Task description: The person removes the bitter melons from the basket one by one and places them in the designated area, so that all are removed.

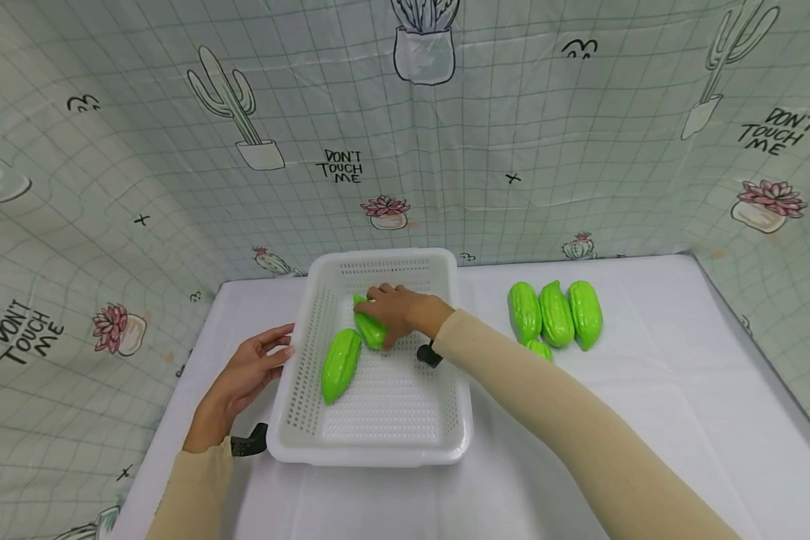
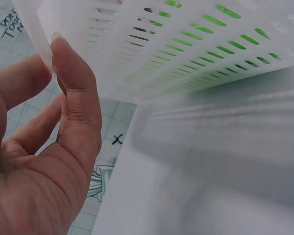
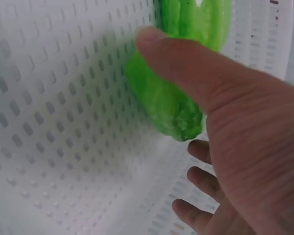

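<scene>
A white plastic basket (image 1: 405,409), shaped like a box with rounded corners and full of little holes, sits on a table with a smooth white cloth (image 1: 655,397). Inside it are two shiny green vegetables, both long and fat with bumpy ridges. The far green vegetable (image 1: 370,331) is under the person's right hand (image 1: 397,313). The near green vegetable (image 1: 341,366) lies on the basket floor, close to the far one and near the left wall.

The right hand reaches down into the basket. Its thumb lies across the far green vegetable, and three of its fingertips are clear of it, near the basket wall. I cannot tell if the hand grips the vegetable or just touches it.

The left hand (image 1: 250,373) is beside the left wall of the basket. Its fingers are loosely bent, and the tips touch the outside of the rim, but they do not wrap around it.

More green vegetables (image 1: 556,315) lie on the cloth to the right of the basket. Three are side by side in a row, and a fourth peeks out below them, partly hidden by the right tan sleeve (image 1: 580,420). The left tan sleeve (image 1: 192,491) is at the lower left. Behind the table hangs a pale green checked cloth (image 1: 459,142) with drawings of cactus plants and the words "DON'T TOUCH ME".
</scene>
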Tool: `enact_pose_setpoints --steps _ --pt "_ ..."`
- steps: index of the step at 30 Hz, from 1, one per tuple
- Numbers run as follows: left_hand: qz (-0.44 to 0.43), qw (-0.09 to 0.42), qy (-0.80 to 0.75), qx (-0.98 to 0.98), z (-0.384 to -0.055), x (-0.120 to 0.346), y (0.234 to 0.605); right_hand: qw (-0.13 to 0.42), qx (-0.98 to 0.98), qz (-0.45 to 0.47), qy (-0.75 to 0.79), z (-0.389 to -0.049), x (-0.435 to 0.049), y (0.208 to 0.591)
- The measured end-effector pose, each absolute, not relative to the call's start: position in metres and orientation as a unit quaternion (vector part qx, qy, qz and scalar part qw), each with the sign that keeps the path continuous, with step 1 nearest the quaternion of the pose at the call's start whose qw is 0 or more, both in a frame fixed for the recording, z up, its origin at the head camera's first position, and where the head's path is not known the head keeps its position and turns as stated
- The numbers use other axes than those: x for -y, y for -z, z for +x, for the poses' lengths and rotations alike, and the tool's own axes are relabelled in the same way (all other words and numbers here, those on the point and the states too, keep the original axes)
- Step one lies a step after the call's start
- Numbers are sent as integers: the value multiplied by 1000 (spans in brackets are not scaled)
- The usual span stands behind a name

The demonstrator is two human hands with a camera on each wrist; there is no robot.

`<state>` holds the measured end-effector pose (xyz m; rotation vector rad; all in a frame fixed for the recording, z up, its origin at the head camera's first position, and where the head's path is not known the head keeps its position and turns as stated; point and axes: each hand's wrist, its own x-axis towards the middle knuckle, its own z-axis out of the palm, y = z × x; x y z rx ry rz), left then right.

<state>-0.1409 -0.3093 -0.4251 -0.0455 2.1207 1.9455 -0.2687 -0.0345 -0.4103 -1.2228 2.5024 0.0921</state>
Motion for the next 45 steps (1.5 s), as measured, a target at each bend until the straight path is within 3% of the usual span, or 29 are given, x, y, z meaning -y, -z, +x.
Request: enact_pose_setpoints --steps 22,45 --pt "-21 126 -658 -743 -140 306 426 215 -887 -409 -9 -265 31 411" --pt "-20 126 -640 -757 -141 306 422 114 -888 -442 -58 -227 -5 364"
